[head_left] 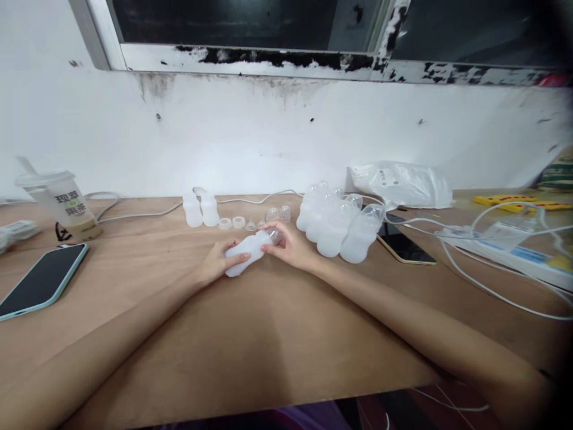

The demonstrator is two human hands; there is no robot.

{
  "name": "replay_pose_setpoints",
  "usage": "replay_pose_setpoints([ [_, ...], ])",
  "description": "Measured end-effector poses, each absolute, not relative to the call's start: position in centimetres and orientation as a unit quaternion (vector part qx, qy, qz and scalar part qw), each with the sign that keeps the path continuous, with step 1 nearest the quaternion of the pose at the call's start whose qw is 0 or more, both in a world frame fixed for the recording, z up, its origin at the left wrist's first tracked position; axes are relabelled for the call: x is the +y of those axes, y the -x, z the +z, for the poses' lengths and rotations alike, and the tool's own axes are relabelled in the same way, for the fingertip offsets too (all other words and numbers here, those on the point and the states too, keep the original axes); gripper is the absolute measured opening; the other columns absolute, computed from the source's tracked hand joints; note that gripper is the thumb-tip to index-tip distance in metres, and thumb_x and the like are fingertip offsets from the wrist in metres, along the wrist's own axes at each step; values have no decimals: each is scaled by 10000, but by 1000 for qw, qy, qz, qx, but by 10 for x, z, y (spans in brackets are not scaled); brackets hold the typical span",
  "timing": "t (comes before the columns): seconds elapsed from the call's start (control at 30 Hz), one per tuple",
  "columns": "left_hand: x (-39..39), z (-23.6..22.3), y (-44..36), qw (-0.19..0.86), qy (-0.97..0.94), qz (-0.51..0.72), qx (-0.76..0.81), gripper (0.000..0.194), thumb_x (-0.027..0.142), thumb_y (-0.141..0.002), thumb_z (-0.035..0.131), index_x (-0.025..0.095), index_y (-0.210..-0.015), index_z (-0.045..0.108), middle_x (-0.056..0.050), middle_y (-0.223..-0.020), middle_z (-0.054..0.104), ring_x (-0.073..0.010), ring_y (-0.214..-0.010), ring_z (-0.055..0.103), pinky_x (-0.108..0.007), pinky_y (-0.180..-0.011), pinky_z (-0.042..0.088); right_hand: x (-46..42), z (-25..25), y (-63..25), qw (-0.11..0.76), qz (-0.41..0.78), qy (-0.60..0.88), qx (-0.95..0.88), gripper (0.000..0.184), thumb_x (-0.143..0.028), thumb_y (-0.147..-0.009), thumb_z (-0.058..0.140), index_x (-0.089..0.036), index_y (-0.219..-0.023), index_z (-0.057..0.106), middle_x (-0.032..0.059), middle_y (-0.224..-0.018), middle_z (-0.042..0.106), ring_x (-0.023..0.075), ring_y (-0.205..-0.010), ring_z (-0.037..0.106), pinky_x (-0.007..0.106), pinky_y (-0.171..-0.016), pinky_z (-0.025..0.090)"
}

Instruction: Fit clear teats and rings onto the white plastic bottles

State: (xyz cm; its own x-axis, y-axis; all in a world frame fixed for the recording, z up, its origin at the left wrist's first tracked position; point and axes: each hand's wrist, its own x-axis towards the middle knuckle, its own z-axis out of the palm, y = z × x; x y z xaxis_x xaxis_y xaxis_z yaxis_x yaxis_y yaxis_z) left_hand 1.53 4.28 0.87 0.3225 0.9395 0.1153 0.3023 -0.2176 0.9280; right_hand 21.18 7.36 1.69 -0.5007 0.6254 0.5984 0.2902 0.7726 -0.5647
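My left hand is wrapped round the body of a white baby bottle, which is tilted over the table. At its upper right end, my right hand grips the clear cap. Behind the hands stand two bottles without caps, then two white collar rings, two clear teats and two clear domed caps in a row. Several capped bottles are grouped to the right of my right hand.
A drink cup and a phone are at the left. On the right are another phone, a plastic bag, a power strip with loose white cables, and a yellow object. A wall rises behind the table.
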Motion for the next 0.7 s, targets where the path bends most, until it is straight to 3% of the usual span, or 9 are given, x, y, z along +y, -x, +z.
replay_pose_setpoints([
  [0.1, 43, 7, -20, 550, -652, 356, 383, 431, 471, -711, 505, 133, -978, 471, -37, -722, 567, -127, -519, 534, -215, -407, 365, 72, 31, -216, 395, 123, 260, -872, 306, -325, -733, 557, -216, -996, 444, 43, -1000, 484, 176, -908, 482, 326, -763, 415],
  [0.17, 44, 4, -24, 546, -662, 357, 369, 435, 469, -738, 472, 142, -1024, 439, -50, -767, 570, -142, -580, 553, -215, -419, 388, 74, 42, -220, 378, 88, 273, -880, 316, -323, -742, 540, -205, -1010, 422, 50, -992, 487, 177, -890, 483, 320, -748, 414],
  [0.27, 50, -4, -24, 380, -739, 383, 404, 423, 411, -711, 535, 175, -1044, 425, -44, -897, 565, -151, -719, 562, -244, -556, 451, 79, 58, -228, 349, 22, 325, -879, 289, -300, -756, 497, -180, -1005, 413, 65, -980, 474, 180, -875, 482, 301, -718, 413],
  [0.37, 57, -13, -19, 206, -784, 365, 458, 377, 324, -707, 536, 184, -1036, 416, -37, -966, 554, -143, -755, 560, -289, -685, 455, 88, 71, -237, 260, -77, 407, -872, 305, -297, -753, 465, -167, -1026, 423, 82, -1024, 437, 173, -787, 501, 296, -673, 410],
  [0.47, 60, -17, -15, 135, -795, 320, 497, 332, 282, -721, 499, 186, -1024, 404, -26, -922, 566, -149, -771, 558, -312, -726, 445, 100, 75, -242, 174, -162, 481, -844, 383, -299, -743, 453, -158, -1096, 399, 101, -1042, 433, 179, -719, 508, 306, -626, 405],
  [0.7, 50, -13, -19, 25, -839, 222, 496, 209, 218, -746, 417, 210, -954, 432, -37, -972, 549, -186, -876, 531, -298, -671, 441, 124, 71, -241, 140, -227, 533, -803, 370, -247, -745, 449, -127, -1093, 411, 142, -1047, 425, 252, -937, 437, 304, -658, 400],
])
